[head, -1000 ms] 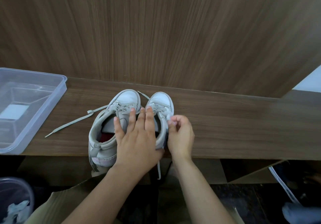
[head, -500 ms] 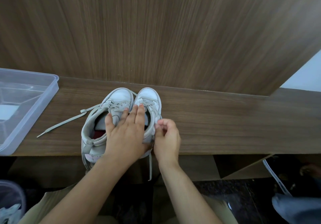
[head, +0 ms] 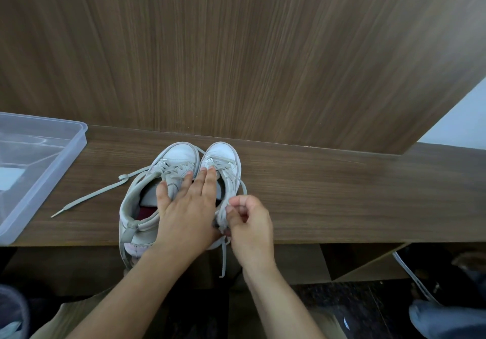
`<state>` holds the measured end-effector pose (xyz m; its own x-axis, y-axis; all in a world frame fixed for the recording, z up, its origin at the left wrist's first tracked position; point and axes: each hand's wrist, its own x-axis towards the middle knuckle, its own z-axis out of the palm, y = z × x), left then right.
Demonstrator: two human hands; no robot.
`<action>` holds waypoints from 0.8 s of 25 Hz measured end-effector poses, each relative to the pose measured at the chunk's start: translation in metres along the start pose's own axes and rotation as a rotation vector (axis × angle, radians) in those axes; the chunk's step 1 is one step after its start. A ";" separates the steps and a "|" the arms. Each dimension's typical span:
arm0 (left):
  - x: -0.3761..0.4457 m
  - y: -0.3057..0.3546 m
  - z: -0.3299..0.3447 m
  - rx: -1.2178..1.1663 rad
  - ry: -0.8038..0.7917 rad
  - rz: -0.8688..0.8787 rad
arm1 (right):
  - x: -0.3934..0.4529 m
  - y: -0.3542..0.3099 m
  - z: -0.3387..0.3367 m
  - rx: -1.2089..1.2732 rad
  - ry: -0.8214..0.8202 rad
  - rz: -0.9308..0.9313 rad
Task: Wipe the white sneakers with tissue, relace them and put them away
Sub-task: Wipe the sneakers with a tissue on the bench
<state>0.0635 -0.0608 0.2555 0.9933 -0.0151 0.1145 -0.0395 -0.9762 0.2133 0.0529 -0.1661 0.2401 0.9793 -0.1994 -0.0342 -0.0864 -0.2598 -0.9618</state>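
Note:
Two white sneakers stand side by side on the wooden shelf (head: pixel 342 194), toes pointing away from me: the left sneaker (head: pixel 178 154) and the right sneaker (head: pixel 221 152). My left hand (head: pixel 186 212) lies flat across both openings, fingers spread, holding the pair down. My right hand (head: pixel 249 223) is curled against the right sneaker's outer side near the heel, pinching a small pale wad of tissue (head: pixel 223 219) that is mostly hidden by the fingers. A loose lace (head: pixel 92 196) trails left from the left sneaker. Another lace end (head: pixel 223 259) hangs over the shelf's front edge.
A clear plastic box (head: pixel 52 160) sits on the shelf at the left. A wood panel wall (head: pixel 236 62) rises right behind the sneakers. Below at the far left is a bin (head: pixel 13 312) with crumpled paper; a grey shoe (head: pixel 447 320) lies on the floor at lower right.
My right hand has slid back along the right sneaker's outer side, from beside the toe to near the heel. My left hand has stayed on top of the pair.

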 end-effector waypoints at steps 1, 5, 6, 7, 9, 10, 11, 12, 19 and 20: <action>0.000 0.000 0.000 -0.003 0.008 0.003 | -0.002 -0.005 0.002 -0.055 0.042 -0.097; 0.000 -0.001 0.000 0.000 -0.004 0.002 | 0.020 -0.021 0.014 -0.163 0.196 -0.312; -0.001 -0.001 -0.001 0.004 -0.016 0.000 | 0.028 -0.019 0.016 -0.188 0.222 -0.285; 0.000 -0.001 -0.001 0.007 -0.026 -0.003 | 0.034 -0.015 0.016 -0.219 0.243 -0.242; 0.000 0.000 -0.002 0.010 -0.038 -0.005 | 0.039 -0.007 0.015 -0.269 0.252 -0.169; 0.001 0.000 -0.002 0.013 -0.038 0.000 | 0.039 -0.004 0.013 -0.286 0.244 -0.156; 0.001 -0.001 -0.003 0.013 -0.040 0.003 | 0.037 -0.002 0.011 -0.298 0.230 -0.160; 0.001 -0.001 -0.004 0.008 -0.040 0.005 | 0.034 -0.001 0.010 -0.304 0.223 -0.173; -0.002 -0.039 -0.034 0.060 -0.091 -0.007 | 0.008 -0.016 0.017 -0.258 0.179 -0.575; -0.004 -0.047 -0.039 0.072 -0.127 -0.035 | 0.005 -0.017 0.021 -0.316 0.153 -0.637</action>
<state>0.0577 -0.0066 0.2825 0.9999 -0.0032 -0.0168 -0.0008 -0.9896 0.1439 0.0630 -0.1426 0.2506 0.8228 -0.0428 0.5667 0.4204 -0.6251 -0.6576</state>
